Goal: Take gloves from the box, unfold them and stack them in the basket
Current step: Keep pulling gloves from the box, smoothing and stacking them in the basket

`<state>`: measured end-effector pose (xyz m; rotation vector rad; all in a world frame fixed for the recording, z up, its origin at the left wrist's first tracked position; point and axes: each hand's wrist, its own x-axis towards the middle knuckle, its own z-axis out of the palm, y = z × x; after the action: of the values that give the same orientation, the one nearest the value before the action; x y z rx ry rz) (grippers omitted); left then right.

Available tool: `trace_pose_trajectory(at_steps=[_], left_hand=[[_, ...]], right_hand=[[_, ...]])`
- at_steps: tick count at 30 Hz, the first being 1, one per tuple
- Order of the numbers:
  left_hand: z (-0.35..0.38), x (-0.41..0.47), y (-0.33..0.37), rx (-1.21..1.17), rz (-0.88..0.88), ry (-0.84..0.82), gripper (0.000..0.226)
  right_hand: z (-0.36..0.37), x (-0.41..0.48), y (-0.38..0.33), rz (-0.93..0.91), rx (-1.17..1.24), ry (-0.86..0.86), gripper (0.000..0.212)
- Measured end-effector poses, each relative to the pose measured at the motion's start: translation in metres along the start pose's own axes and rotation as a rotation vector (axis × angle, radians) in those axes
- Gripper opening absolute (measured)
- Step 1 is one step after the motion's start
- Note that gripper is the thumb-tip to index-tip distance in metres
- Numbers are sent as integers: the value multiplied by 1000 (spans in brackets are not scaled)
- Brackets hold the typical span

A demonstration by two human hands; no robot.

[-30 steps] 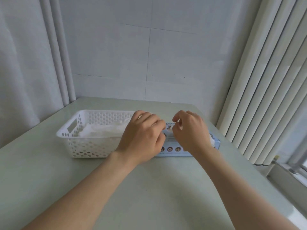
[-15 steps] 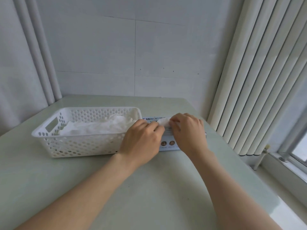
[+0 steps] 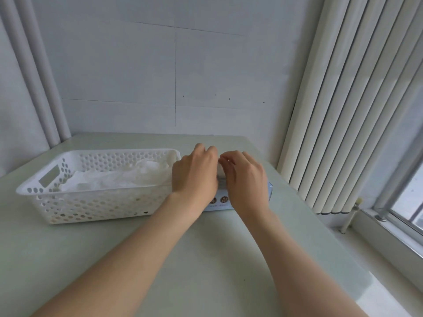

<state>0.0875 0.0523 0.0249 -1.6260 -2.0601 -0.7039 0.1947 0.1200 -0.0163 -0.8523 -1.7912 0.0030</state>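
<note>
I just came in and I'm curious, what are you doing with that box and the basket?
A person is working over the glove box on the table. The left hand and the right hand both seem to pinch a small white glove just above the box. Next to it, the white basket already holds a pile of unfolded gloves.

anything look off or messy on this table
Nothing is spilled or damaged. The one untidy spot is the basket: the gloves in it lie in a rumpled heap, not a flat stack. The left hand and right hand pinch a white glove over the box.
</note>
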Motion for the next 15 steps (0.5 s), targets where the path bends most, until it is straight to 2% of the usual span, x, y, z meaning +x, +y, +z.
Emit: trace_pose_trajectory(at_steps=[3, 6, 8, 11, 15], left_hand=[[13, -10, -2, -41, 41, 83, 3], [25, -18, -9, 6, 168, 176, 18], [29, -19, -14, 34, 203, 220, 24], [27, -19, -21, 60, 175, 275, 24], [26, -21, -30, -9, 151, 315, 27]], right_hand=[[-6, 1, 0, 120, 112, -94, 28], [-11, -1, -5, 123, 176, -168, 50], [-14, -2, -7, 113, 198, -176, 52], [-15, -4, -5, 125, 136, -157, 46], [-13, -3, 0, 175, 83, -67, 21]])
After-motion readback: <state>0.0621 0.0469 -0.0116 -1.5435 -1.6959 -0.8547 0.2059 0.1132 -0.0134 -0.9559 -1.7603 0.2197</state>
